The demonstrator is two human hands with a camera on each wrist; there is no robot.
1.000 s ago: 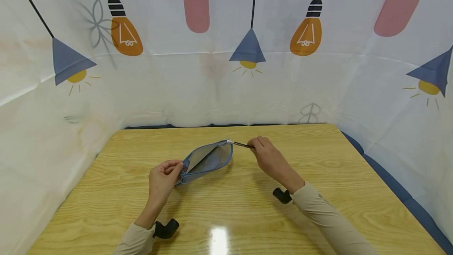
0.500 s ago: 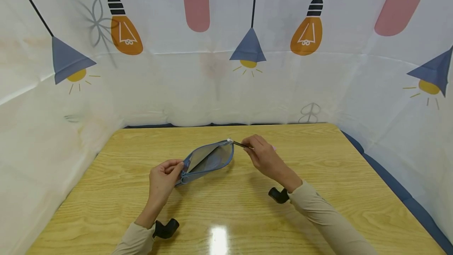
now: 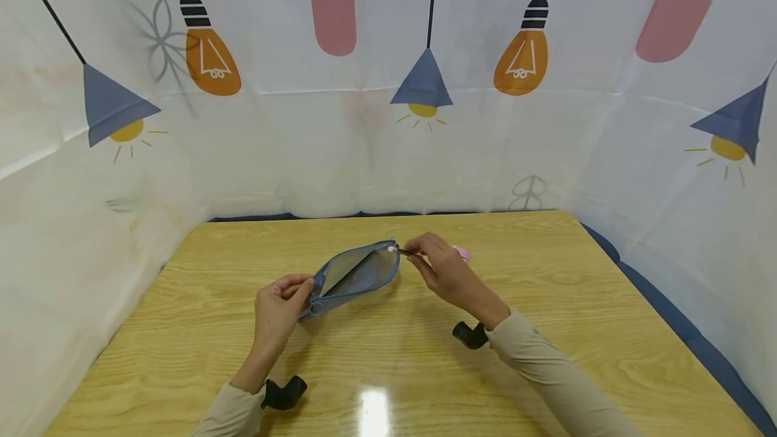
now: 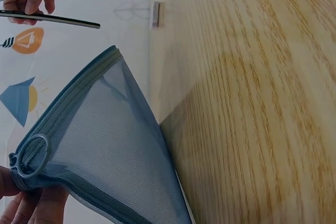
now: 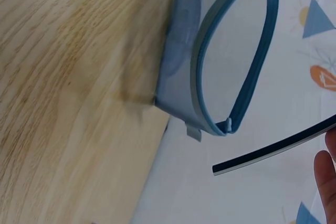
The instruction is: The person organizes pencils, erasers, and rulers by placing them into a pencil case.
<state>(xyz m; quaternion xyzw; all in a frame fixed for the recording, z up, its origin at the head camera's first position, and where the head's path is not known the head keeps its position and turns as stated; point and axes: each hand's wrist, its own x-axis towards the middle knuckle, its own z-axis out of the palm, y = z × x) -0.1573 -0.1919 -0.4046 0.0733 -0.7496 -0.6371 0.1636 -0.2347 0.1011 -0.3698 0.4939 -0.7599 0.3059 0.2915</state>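
A blue mesh zip pouch stands tilted over the table with its mouth wide open. My left hand pinches its near-left corner, thumb on top, close to the ring on the zip. Between the thumb and fingers of my right hand is a slim black-and-white stick, pencil-like, held just past the pouch's far-right corner. Its free end points toward the pouch's mouth; in the right wrist view a gap shows between that end and the rim. See-through walls reveal a rounded bluish shape low in the pouch.
Behind my right hand a small pink block lies on the wooden table. White cloth printed with lamps and bulbs hangs around the back and sides. Black camera mounts stick out from both wrists.
My right hand has moved left, bringing the stick closer to the pouch's mouth, and the pink block has come into view behind it. Left hand and pouch have stayed nearly still.
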